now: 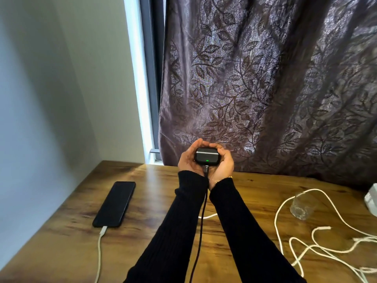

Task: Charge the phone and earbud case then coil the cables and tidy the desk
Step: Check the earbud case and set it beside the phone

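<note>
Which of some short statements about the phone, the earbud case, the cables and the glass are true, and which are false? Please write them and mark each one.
1. Both hands hold the earbud case above the desk. True: left hand, right hand.
2. A white cable is plugged into the earbud case. False: the black cable is plugged into it.
3. A green light shows on the earbud case. True.
4. The phone lies face down with no cable. False: the side cannot be told, and a white cable is plugged into its near end.
5. The glass lies tipped over beside the phone. False: it stands upright on the right side, among loose white cables.
</note>
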